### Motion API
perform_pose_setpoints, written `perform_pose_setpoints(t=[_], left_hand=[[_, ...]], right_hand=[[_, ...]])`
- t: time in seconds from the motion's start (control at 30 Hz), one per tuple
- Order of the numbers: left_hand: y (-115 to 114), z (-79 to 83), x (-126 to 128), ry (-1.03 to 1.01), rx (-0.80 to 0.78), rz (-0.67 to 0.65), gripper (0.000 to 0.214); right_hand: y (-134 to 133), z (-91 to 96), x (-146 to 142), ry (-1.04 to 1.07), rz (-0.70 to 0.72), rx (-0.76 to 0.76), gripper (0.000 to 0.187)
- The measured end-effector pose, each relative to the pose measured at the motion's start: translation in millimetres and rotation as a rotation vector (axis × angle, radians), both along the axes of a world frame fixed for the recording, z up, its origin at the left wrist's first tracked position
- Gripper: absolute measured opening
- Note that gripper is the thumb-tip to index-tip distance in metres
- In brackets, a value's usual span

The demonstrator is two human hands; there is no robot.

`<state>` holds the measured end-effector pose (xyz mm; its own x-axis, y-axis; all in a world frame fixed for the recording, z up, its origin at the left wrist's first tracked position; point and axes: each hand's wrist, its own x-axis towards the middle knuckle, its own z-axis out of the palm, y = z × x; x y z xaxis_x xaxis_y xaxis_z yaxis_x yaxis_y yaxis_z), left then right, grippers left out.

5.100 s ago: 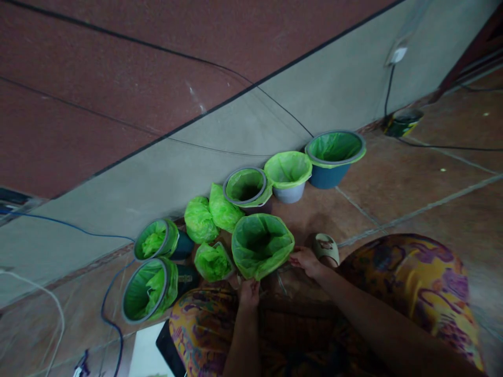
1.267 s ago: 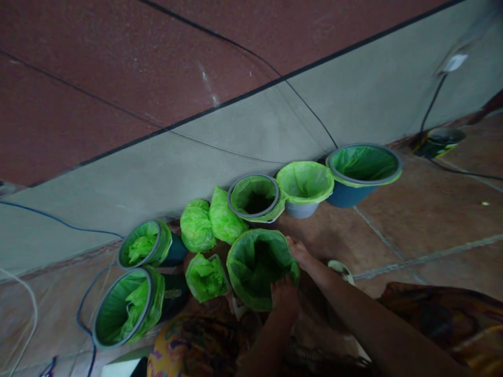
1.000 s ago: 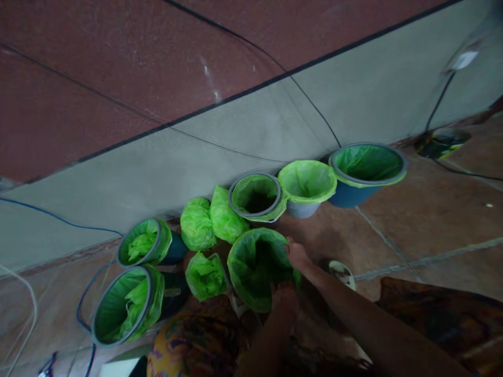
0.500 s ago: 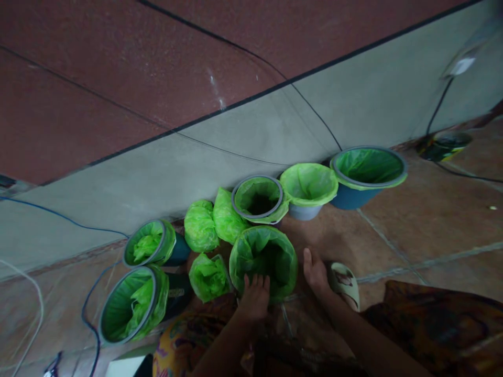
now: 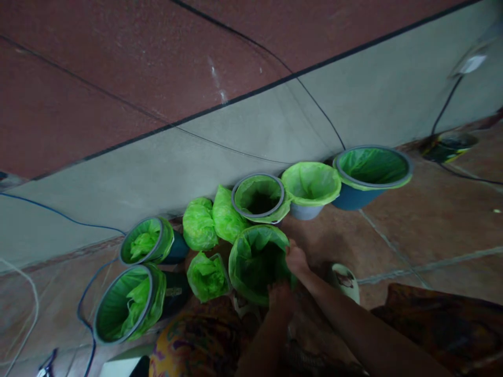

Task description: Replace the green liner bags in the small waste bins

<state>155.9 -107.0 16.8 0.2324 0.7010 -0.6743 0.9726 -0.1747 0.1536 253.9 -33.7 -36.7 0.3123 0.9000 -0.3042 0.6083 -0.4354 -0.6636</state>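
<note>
In front of me stands a bin lined with a light-green plastic bag [image 5: 245, 285], the bag folded over its rim. My right hand [image 5: 296, 259] is closed on the bag's edge at the right side of the rim. On the near right part of the rim is my left hand [image 5: 281, 294], its fingers bent over the bag's edge and slightly blurred. The inside of this bin is dark. Touching or close behind it is another lined bin with a grey rim ring [image 5: 282, 193]. A small bin with a crumpled green bag [image 5: 208, 277] sits to its left.
Two filled green bags [image 5: 199, 225] lean near the wall [image 5: 157, 167]. Further right are a lined white bin [image 5: 306, 211] and a blue bin [image 5: 357, 196]. Two tilted blue bins [image 5: 176, 248] lie left. A slipper [image 5: 345, 283], a tin [image 5: 448, 146] and cables [image 5: 84, 303] are on the tiled floor.
My right hand has moved left from beside the bin onto its bag's edge. My left hand has slid right along the near rim. The view has shifted slightly.
</note>
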Motion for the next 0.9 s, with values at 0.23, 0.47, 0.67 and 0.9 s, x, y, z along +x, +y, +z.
perform_pose_setpoints(t=[0.23,0.47,0.67,0.9], left_hand=[[3.6,-3.8,-26.0,-0.083,-0.027,-0.177,0.040],[13.3,15.5,-63.6,-0.129,-0.021,-0.350,0.052],[64.2,25.9,-41.8,-0.215,0.181,0.172,0.050],[145.0,34.0,-43.1,-0.037,0.671,0.280,0.046]], right_hand=[[-31.1,3.1,5.9,-0.078,-0.061,-0.097,0.035],[-40.1,15.6,32.3,-0.129,-0.277,0.116,0.058],[4.8,27.1,56.7,0.002,-0.262,0.062,0.045],[4.1,6.6,43.4,0.028,-0.208,0.204,0.037]])
